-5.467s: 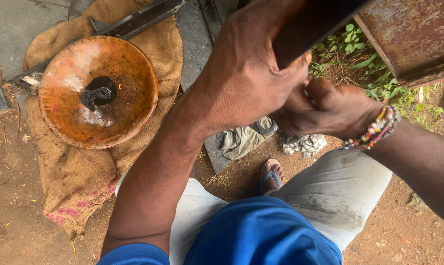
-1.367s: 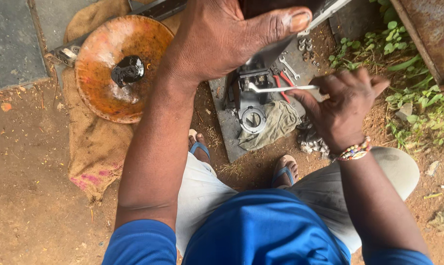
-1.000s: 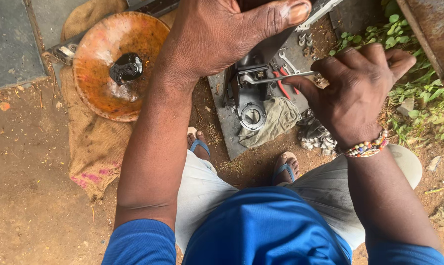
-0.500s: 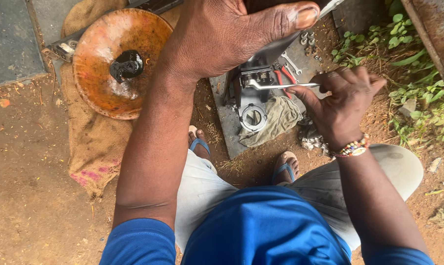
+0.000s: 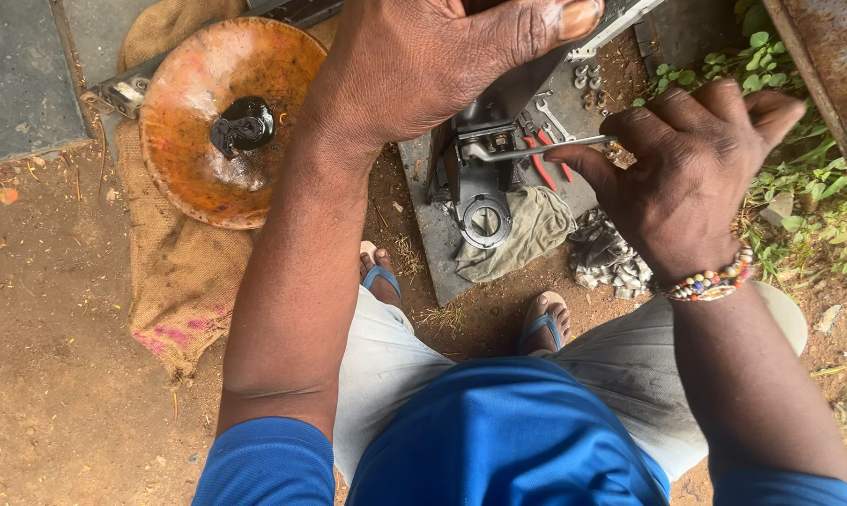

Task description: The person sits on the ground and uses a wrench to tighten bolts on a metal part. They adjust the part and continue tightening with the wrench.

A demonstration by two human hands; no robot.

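Left hand (image 5: 423, 70) clamped the dark bar, right hand (image 5: 690, 178) pinched the thin rod (image 5: 536, 150) over the metal part (image 5: 484, 201) on the slab (image 5: 433, 239); rod likely stiff, slippery, best gripped at the end.

A blue short-sleeved shirt (image 5: 498, 436) covers the torso, above pale grey trousers (image 5: 620, 365). Blue-strapped flip-flops (image 5: 543, 323) are on both feet. A multicoloured beaded bracelet (image 5: 714, 283) circles the right wrist.
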